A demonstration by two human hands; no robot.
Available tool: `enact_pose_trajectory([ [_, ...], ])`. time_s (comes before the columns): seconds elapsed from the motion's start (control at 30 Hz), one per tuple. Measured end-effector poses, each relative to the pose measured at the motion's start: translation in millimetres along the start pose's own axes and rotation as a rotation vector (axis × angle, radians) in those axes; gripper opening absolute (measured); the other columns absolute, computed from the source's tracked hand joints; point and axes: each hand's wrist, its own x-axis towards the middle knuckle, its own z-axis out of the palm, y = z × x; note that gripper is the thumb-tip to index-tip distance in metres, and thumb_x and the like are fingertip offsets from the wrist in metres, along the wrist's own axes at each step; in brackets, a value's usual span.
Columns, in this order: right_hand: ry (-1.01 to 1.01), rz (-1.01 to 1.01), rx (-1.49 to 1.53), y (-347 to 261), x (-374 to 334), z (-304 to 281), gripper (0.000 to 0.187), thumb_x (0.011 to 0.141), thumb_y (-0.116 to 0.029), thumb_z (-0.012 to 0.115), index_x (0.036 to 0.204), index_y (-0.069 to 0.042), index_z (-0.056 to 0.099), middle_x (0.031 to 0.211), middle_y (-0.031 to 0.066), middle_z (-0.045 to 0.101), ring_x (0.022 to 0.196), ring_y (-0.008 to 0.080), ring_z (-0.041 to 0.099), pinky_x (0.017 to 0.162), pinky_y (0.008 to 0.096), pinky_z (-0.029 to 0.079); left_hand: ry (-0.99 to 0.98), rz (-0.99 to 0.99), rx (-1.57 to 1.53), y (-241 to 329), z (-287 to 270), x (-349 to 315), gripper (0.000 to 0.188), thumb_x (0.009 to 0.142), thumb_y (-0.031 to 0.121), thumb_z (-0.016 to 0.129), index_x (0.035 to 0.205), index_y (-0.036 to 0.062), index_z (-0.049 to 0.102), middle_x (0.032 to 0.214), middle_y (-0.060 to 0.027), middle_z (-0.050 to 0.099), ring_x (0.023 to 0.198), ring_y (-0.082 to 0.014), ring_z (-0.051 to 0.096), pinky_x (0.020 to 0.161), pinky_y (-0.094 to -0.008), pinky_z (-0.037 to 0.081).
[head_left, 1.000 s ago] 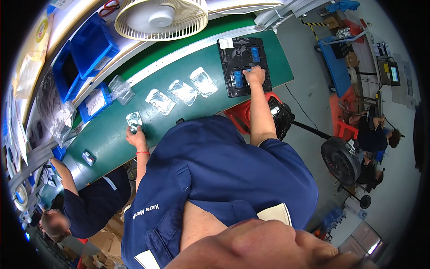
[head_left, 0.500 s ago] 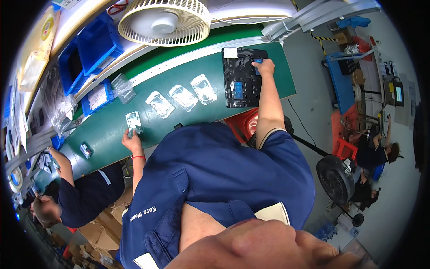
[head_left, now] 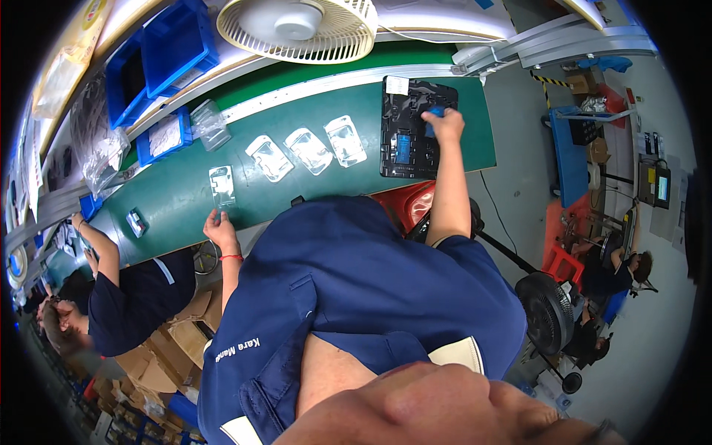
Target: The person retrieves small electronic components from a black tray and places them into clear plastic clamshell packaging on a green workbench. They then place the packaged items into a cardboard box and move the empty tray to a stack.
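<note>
My right hand point(head_left: 448, 127) reaches over a black moulded plastic tray point(head_left: 394, 141) at the right of the bench. A small flat blue piece point(head_left: 432, 123) is pinched between its fingers. Another blue piece point(head_left: 403, 148) lies in the tray's near part. My left hand point(head_left: 221, 230) is at the bench's front edge with fingers apart, just short of a clear plastic blister shell point(head_left: 222, 184). Whether a fingertip touches the shell I cannot tell. Three more clear shells, a left one point(head_left: 268, 159), a middle one point(head_left: 308, 151) and a right one point(head_left: 345, 141), lie between my hands.
A white fan point(head_left: 300, 30) stands at the back. Blue bins point(head_left: 182, 48) and a small blue tray point(head_left: 162, 139) with clear packaging point(head_left: 211, 126) are at the back left. A small package point(head_left: 136, 222) lies on the green bench point(head_left: 174, 211). A co-worker point(head_left: 133, 304) works farther left.
My right hand has drawn the blue piece a little nearer to me over the black tray. My left hand has come off the nearest shell and back slightly. The view has shifted a little.
</note>
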Motion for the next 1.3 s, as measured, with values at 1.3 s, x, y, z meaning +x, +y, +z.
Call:
enact_pose_trajectory([
  [1.3,-1.200,-0.539,0.302,-221,-236,182,0.018,0.080,-0.011,0.065,0.093,-0.001,0.060,0.073,0.0051,0.061,0.066,0.0084,0.056,0.058,0.0241,0.046,-1.286,-0.268,-1.238,85,-13,-14,0.031,0.085,0.007,0.057,0.115,0.0083,0.049,0.104,-0.0046,0.058,0.100,-0.0187,0.057,0.086,-0.0383,0.049],
])
